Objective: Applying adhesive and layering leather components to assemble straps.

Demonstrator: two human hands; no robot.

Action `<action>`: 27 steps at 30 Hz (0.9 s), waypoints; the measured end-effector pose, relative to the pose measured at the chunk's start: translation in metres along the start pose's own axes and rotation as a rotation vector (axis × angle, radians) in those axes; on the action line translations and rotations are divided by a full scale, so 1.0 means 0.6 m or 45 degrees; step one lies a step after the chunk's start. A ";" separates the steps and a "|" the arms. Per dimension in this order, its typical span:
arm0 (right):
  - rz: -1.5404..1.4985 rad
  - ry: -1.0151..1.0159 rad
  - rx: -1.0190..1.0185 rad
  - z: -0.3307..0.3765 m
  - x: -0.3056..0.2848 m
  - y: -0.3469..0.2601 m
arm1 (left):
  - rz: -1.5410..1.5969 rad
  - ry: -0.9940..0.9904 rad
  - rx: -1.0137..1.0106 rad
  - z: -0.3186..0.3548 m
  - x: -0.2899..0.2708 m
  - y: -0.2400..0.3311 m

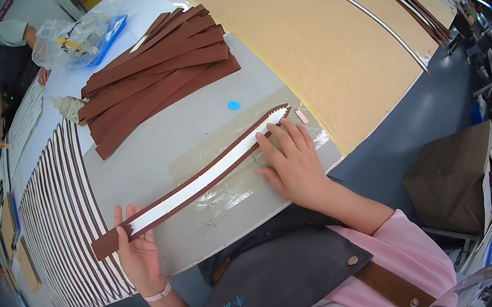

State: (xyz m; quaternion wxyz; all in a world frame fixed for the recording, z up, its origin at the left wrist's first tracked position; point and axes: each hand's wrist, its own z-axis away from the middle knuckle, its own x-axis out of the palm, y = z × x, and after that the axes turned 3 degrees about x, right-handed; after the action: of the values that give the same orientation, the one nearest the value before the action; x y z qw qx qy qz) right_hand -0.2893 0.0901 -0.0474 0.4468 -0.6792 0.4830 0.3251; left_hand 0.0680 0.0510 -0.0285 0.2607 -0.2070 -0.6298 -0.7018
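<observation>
A long brown strip [194, 182], leather-like, runs slantwise across the grey work mat with a white band along its middle. Its folded-in edges show small notches at the upper right end. My left hand [141, 251] grips the plain lower left end, thumb on top and fingers underneath. Near the notched end, my right hand [294, 166] lies with fingers stretched and fingertips touching the strip. Just beyond those fingertips is a small pink block [301, 116]. A blue disc [234, 105] lies farther up the mat.
Flat brown strips [154, 72] are piled beyond the mat, beside a bottle [69, 107] and a plastic bag [73, 42] on a blue tray [117, 34]. Several narrow strips [62, 221] lie in rows at left. Tan board [318, 38] covers the right. Another person [5, 67] stands far left.
</observation>
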 end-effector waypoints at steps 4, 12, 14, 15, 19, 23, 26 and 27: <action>0.064 -0.086 0.071 0.008 0.009 0.002 | -0.037 -0.009 0.000 -0.013 -0.012 0.003; 0.051 -0.065 0.035 0.012 -0.005 0.007 | -0.356 0.105 0.022 -0.019 -0.046 0.055; 0.025 -0.122 0.018 0.015 -0.004 0.006 | -0.390 0.107 0.025 -0.018 -0.058 0.069; 0.022 -0.122 0.019 0.018 -0.004 0.004 | -0.419 0.106 0.027 -0.019 -0.064 0.075; 0.016 -0.114 0.022 0.027 -0.008 0.002 | -0.443 0.116 0.027 -0.027 -0.094 0.089; -0.001 -0.082 0.044 0.024 -0.005 0.014 | -0.498 0.216 0.114 -0.026 -0.085 0.089; -0.011 -0.071 0.046 0.024 -0.005 0.014 | -0.712 0.299 0.185 -0.030 -0.093 0.089; -0.018 -0.074 0.060 0.024 -0.006 0.014 | -0.807 0.320 0.205 -0.031 -0.097 0.090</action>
State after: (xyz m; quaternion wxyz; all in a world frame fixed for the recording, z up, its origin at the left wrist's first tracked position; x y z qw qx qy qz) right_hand -0.2983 0.1033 -0.0525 0.4786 -0.6622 0.4727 0.3301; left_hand 0.1477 0.0350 -0.0250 0.1208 0.1080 -0.6792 -0.7158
